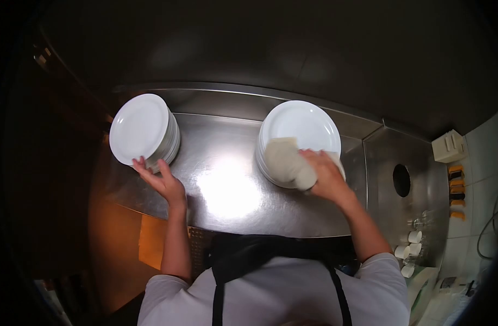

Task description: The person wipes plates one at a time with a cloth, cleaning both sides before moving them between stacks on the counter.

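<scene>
A stack of white plates (139, 127) stands at the left of the steel counter (216, 146). My left hand (161, 180) is at its near edge, fingers spread, with nothing held; whether the fingertips touch the lowest part of the top plate I cannot tell. Another stack of white plates (306, 122) stands to the right. Over its near side my right hand (326, 174) grips a pale cloth (286, 162), which lies across the top plate and hides part of its rim.
At the right, the steel surface has a round dark hole (401, 180). Several white cups (415, 237) and glasses stand near its front right corner. A cream-coloured box (449, 146) and yellow-and-black items (456, 187) are by the tiled wall. A raised steel ledge runs behind the plates.
</scene>
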A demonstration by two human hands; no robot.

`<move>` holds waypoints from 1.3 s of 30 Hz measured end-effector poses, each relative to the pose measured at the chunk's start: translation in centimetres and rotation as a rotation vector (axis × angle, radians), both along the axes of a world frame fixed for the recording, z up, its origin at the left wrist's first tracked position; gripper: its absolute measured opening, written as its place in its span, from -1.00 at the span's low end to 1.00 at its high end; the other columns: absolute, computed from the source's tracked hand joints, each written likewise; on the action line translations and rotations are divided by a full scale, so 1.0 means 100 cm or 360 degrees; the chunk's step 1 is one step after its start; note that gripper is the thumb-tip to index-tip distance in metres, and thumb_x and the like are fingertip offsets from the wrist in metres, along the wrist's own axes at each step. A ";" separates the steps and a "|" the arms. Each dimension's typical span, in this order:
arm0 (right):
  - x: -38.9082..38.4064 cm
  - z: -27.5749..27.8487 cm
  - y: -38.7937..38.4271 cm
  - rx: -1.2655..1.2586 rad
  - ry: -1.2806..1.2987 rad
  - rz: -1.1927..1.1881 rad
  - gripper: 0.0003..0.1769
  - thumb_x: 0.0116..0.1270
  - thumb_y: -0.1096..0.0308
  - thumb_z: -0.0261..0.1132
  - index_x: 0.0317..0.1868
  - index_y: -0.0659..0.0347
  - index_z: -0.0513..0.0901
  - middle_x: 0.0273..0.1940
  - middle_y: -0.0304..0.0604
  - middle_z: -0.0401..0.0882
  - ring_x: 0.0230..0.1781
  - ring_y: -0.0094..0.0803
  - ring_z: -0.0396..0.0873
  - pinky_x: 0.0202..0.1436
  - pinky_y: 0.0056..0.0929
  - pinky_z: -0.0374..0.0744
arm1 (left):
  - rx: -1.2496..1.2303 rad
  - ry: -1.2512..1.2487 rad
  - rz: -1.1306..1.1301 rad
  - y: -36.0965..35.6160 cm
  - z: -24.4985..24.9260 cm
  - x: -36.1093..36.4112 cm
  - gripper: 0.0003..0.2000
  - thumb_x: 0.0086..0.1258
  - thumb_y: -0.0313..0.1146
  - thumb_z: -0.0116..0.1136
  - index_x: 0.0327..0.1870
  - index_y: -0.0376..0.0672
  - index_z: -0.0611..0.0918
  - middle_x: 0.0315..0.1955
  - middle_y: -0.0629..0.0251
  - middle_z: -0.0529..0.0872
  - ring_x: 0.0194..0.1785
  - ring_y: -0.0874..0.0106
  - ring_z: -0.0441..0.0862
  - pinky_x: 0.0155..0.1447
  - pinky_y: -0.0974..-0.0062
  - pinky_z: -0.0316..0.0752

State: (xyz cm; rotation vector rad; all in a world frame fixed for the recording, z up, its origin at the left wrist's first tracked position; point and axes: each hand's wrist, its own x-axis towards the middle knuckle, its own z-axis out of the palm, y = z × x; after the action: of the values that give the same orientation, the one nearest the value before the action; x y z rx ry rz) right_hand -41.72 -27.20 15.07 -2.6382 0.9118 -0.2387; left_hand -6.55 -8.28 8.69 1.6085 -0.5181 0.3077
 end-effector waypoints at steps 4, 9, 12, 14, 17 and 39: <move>-0.004 -0.012 -0.067 -0.0477 0.0088 -0.0526 -0.16 0.17 0.33 0.40 0.45 0.42 0.34 0.39 0.21 0.44 0.50 0.09 0.31 0.62 0.08 0.09 | 0.0201 0.0054 -0.0829 -0.017 -0.015 -0.064 -0.35 0.49 -0.42 0.13 0.55 -0.31 0.18 0.42 -0.05 0.35 0.48 0.14 0.29 0.54 0.19 0.13; 0.080 -0.031 -0.067 -0.0234 -0.0344 -0.0298 -0.17 0.20 0.28 0.37 0.45 0.47 0.33 0.43 0.20 0.39 0.54 0.00 0.26 0.65 0.06 0.01 | 0.0328 0.0031 -0.1522 -0.072 -0.035 -0.169 -0.15 0.36 -0.15 0.32 0.53 -0.41 0.15 0.45 -0.22 0.20 0.54 -0.07 0.10 0.61 0.12 -0.01; 0.074 -0.012 -0.016 0.0106 -0.0353 0.0147 -0.20 0.20 0.21 0.34 0.45 0.36 0.38 0.41 0.21 0.42 0.51 -0.02 0.32 0.66 0.05 0.01 | 0.0524 0.0077 -0.1529 -0.087 -0.038 -0.190 -0.09 0.32 -0.13 0.36 0.52 -0.45 0.10 0.53 -0.22 0.03 0.59 -0.02 0.02 0.61 0.12 -0.01; 0.052 -0.010 -0.004 0.0304 -0.0340 0.0331 -0.23 0.21 0.17 0.33 0.43 0.26 0.42 0.42 0.21 0.40 0.52 -0.02 0.30 0.66 0.07 0.01 | 0.0664 0.0404 -0.2016 -0.088 -0.065 -0.188 -0.06 0.29 -0.11 0.41 0.52 -0.42 0.09 0.53 -0.20 0.01 0.60 -0.01 -0.02 0.60 0.12 0.00; 0.036 -0.014 -0.013 0.0324 -0.0309 0.0407 -0.29 0.22 0.14 0.34 0.39 0.17 0.47 0.45 0.23 0.35 0.56 0.07 0.20 0.65 0.11 -0.02 | 0.0506 0.0744 -0.2198 -0.091 -0.063 -0.198 -0.01 0.22 0.03 0.48 0.50 -0.37 0.17 0.48 -0.29 0.08 0.57 -0.14 -0.02 0.59 0.00 -0.06; -0.035 -0.011 0.019 -0.0033 -0.0100 -0.0330 -0.49 0.07 0.23 0.49 0.04 0.23 0.63 0.41 0.37 0.24 0.57 0.41 -0.04 0.54 0.47 -0.08 | 0.0137 -0.0466 -0.1452 -0.101 -0.035 -0.177 -0.40 0.02 0.12 0.60 -0.03 -0.02 0.60 0.49 -0.60 -0.13 0.50 -0.50 0.02 0.48 -0.25 0.07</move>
State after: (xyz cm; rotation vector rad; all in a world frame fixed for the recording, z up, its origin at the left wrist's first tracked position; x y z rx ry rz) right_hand -45.23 -25.33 14.01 -2.5386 1.1680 -0.3811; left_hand -24.29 -18.36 5.18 1.2546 -1.4300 -0.1783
